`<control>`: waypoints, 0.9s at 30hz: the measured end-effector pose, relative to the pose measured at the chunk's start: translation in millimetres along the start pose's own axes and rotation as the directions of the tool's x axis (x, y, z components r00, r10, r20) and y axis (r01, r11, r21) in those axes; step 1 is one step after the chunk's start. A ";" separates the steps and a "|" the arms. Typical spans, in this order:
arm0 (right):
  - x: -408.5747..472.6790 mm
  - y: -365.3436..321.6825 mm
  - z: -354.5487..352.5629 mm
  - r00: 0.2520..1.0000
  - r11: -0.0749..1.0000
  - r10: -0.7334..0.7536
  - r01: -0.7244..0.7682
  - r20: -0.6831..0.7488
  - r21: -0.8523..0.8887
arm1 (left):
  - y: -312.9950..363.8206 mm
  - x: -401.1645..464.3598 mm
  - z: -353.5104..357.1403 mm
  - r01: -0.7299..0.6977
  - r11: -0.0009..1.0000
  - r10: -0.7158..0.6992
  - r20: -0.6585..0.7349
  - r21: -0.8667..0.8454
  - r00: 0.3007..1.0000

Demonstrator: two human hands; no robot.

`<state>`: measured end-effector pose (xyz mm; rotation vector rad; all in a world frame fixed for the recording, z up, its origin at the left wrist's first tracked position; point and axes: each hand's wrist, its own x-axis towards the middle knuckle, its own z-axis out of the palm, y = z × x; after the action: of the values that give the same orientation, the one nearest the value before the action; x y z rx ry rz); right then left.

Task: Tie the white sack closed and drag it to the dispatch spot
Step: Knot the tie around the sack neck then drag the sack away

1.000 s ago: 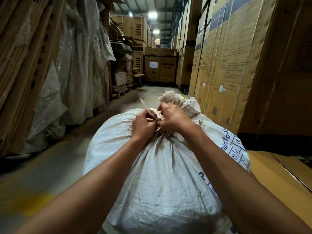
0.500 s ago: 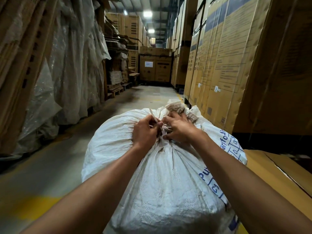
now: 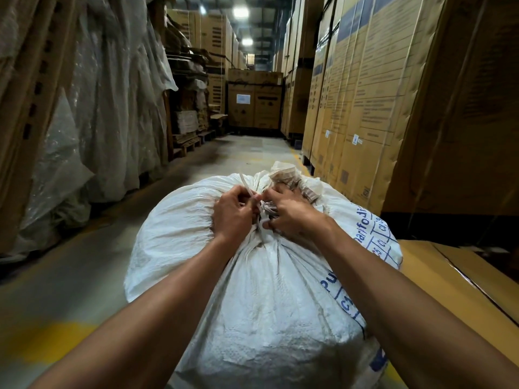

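A bulging white woven sack [image 3: 261, 299] with blue print on its right side stands on the aisle floor in front of me. Its mouth is gathered into a bunched neck [image 3: 292, 179] at the top. A pale tie strip [image 3: 262, 220] wraps the neck, one end sticking up. My left hand [image 3: 231, 217] pinches the strip on the left of the neck. My right hand [image 3: 292, 213] grips the strip and the gathered cloth on the right. The knot itself is mostly hidden between my fingers.
Tall stacked cardboard cartons [image 3: 365, 108] line the right of the aisle. Plastic-wrapped goods [image 3: 112, 108] and wooden pallets [image 3: 188, 141] line the left. A flat cardboard box [image 3: 463, 276] lies low at my right. More cartons [image 3: 254, 105] close the far end. Yellow paint [image 3: 45, 338] marks the concrete floor.
Both hands have sunk lower onto the neck of the sack and drawn closer together. The free end of the strip now stands shorter above my left hand.
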<state>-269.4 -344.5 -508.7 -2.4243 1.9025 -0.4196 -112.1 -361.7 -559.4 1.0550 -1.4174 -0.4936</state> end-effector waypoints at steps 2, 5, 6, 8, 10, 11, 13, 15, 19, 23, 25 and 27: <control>1.1 3.4 1.4 1.000 0.999 0.014 -0.015 0.026 0.043 | 1.6 -1.8 -1.6 0.011 1.000 -0.010 0.025 -0.016 1.000; -1.2 5.0 5.2 0.999 0.991 0.016 -0.012 -0.028 0.132 | 5.4 -5.3 -4.9 0.120 0.971 -0.088 0.158 -0.207 0.983; -3.4 3.7 6.9 0.997 0.991 0.017 -0.007 -0.076 0.137 | 6.1 -5.9 -6.4 0.142 0.960 -0.098 0.183 -0.243 0.978; -8.6 0.1 10.4 0.984 0.998 0.016 -0.005 -0.176 0.061 | 7.0 -5.1 -8.9 0.156 0.948 -0.105 0.190 -0.278 0.976; -13.5 -3.7 13.7 0.974 1.000 0.011 -0.017 -0.227 -0.024 | 12.0 -5.4 -10.8 0.168 0.922 -0.108 0.183 -0.349 0.977; -15.9 -5.6 15.4 0.969 0.999 0.003 -0.014 -0.247 -0.044 | 14.9 -6.0 -11.9 0.173 0.912 -0.111 0.182 -0.373 0.977; -18.9 -6.2 20.5 0.955 0.998 -0.028 0.012 -0.296 -0.056 | 18.4 -5.0 -12.7 0.174 0.917 -0.114 0.183 -0.358 0.977; -22.0 -6.2 23.9 0.946 0.998 -0.044 0.027 -0.320 -0.058 | 15.7 -3.9 -12.6 0.164 0.935 -0.108 0.188 -0.314 0.976; -22.6 -4.2 27.6 0.941 0.997 -0.054 0.034 -0.334 -0.068 | 11.2 -3.5 -10.2 0.144 0.968 -0.108 0.179 -0.203 0.978; -19.7 -7.4 30.0 0.930 0.995 -0.086 0.061 -0.358 -0.080 | 26.7 5.9 -1.1 0.218 0.916 -0.195 0.100 -0.338 0.976; -17.6 -6.7 30.9 0.921 0.995 -0.095 0.075 -0.378 -0.068 | 28.0 8.0 4.6 0.259 0.861 -0.247 0.086 -0.438 0.965; -19.4 -5.4 36.3 0.923 0.994 -0.110 0.091 -0.370 -0.068 | 22.3 1.5 7.8 0.284 0.840 -0.279 0.081 -0.463 0.957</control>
<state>-260.1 -329.7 -546.3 -2.6364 1.9368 -0.9107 -125.9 -354.2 -541.7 0.8590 -1.0702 -1.0071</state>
